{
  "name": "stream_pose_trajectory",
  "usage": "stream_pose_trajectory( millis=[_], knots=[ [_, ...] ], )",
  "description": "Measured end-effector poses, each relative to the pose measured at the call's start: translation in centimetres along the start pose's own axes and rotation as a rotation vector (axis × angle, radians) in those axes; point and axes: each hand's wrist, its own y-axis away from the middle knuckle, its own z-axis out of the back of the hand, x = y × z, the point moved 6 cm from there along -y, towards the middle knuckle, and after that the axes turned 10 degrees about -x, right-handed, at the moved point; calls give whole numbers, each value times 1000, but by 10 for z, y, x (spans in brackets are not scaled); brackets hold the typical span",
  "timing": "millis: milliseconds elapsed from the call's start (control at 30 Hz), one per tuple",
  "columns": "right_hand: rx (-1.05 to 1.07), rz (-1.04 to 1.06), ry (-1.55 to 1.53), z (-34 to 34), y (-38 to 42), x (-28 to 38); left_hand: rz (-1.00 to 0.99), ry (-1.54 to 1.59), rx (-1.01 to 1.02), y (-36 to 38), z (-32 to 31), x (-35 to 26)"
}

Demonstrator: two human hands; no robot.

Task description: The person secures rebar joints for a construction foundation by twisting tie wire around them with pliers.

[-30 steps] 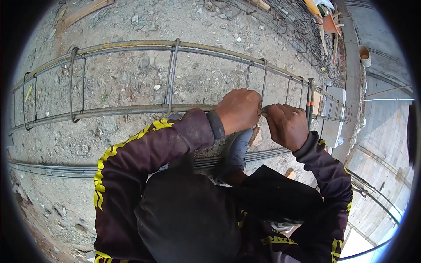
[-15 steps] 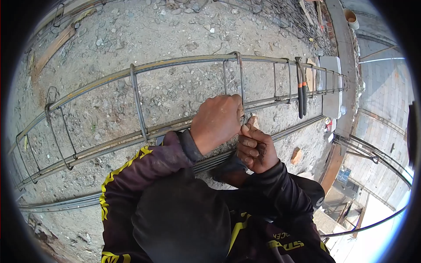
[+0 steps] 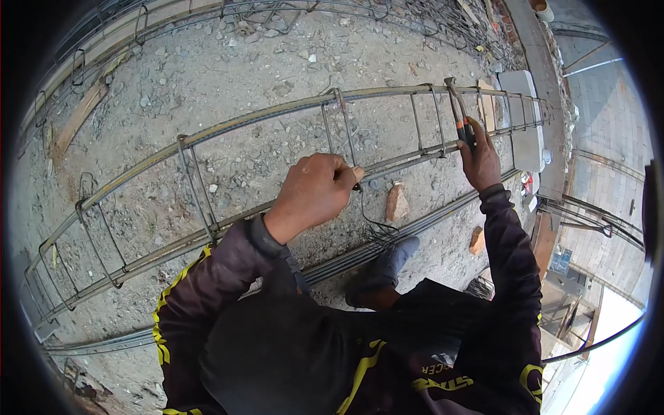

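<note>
A long rebar cage (image 3: 228, 124) of ribbed bars and bent stirrups crosses in front of me. My left hand (image 3: 317, 187) is closed at its near bars beside a stirrup, with thumb and finger pinched on a dark tie wire (image 3: 362, 207). The wire's loose strands hang toward the ground. Farther right, my right hand (image 3: 482, 166) has its fingers around the handles of end-cutting nippers (image 3: 461, 123) with orange and black grips. The nippers' head rests up at the cage's far bars. My palm hides the lower handle ends.
Loose straight bars (image 3: 339, 266) lie on the ground below the cage, beside my foot (image 3: 391, 270). Two broken brick pieces, one here (image 3: 397, 202), sit on the gravelly soil. A wooden plank (image 3: 79, 124) lies at left; a pale flat panel (image 3: 529, 149) stands at right.
My right hand has left the wire beside my left hand and moved right to the nippers, taking hold of them. My left hand stays at the stirrup; the view has shifted slightly.
</note>
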Motion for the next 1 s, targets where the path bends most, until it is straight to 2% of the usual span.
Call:
stream_pose_trajectory(
  millis=[33, 133, 167, 200, 233, 300, 367, 433, 500, 567, 700, 800, 1000],
  knots=[
    [-34, 107, 5, 1, -2, 0, 39, 20, 30, -2, -3, 3],
    [-13, -88, 66, -5, -3, -29, -31, 17, 24, -4, -4, 0],
    [-40, -49, 2, 6, -14, -20, -70, -19, 14, -7, -1, -3],
    [119, -332, -253, 9, -15, -24, -98, -52, 3, -8, 1, -5],
    [295, -622, -498, 26, -9, 4, -120, -83, -1, -7, 1, -6],
    [307, -616, -742, 42, 7, 27, -131, -55, -19, -12, -2, 2],
    [417, -682, -839, 53, 35, 64, -174, -70, -64, -14, -2, 2],
    [835, -758, -799, 66, 64, 105, -249, -133, -132, -13, -1, -3],
    [991, -721, -769, 64, 96, 119, -228, -123, -115, -13, 1, -4],
    [1195, -774, -670, 67, 107, 133, -222, -111, -121, -12, -3, -6],
    [1298, -722, -593, 62, 99, 151, -211, -81, -127, -14, -5, -5],
    [1276, -773, -586, 67, 85, 165, -197, -70, -116, -11, -5, -4],
    [1360, -755, -640, 74, 75, 174, -202, -74, -121, -11, -7, -2]
  ],
)
